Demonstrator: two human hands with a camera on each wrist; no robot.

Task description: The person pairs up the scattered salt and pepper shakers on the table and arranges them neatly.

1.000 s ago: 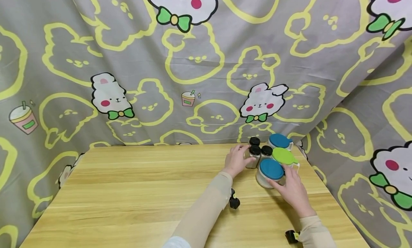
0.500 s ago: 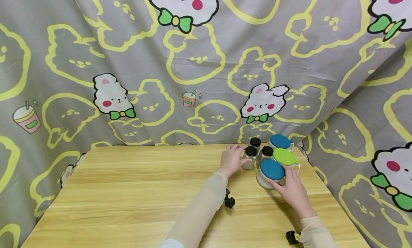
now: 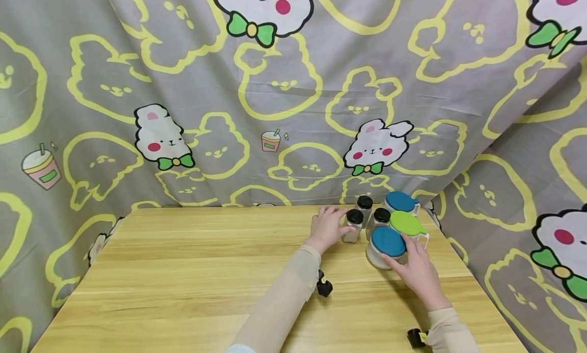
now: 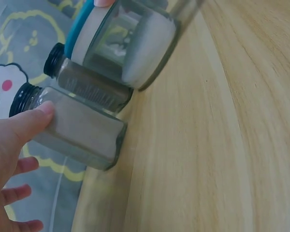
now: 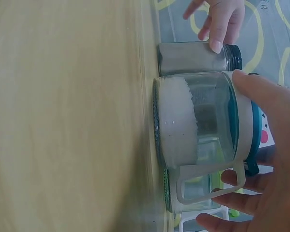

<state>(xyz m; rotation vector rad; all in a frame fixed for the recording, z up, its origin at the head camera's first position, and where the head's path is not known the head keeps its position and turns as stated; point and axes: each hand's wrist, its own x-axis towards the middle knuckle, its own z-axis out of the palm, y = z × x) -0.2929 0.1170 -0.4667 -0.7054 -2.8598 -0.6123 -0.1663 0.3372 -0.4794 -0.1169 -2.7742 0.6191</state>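
Observation:
My left hand [image 3: 326, 229] pinches a small square glass spice jar [image 3: 352, 234] with a black lid. In the left wrist view its thumb presses the jar's side near the neck, and pale grey powder shows through the glass. My right hand [image 3: 418, 271] grips a round seasoning jar [image 3: 379, 258] with a blue lid around its top. White grains fill its lower part in the right wrist view, where a white handle [image 5: 210, 182] stands out beside the fingers. Two more black-lidded spice jars [image 3: 364, 204] [image 3: 381, 216] stand between and behind the hands.
A green-lidded jar [image 3: 406, 223] and another blue-lidded jar [image 3: 400, 202] stand behind the right hand, near the back right of the wooden table [image 3: 192, 271]. A patterned curtain [image 3: 293, 103] hangs along the table's back and right side.
My left hand has drawn the spice jar left and slightly toward me, apart from the other black-lidded jars. My right hand has stayed at the blue-lidded jar.

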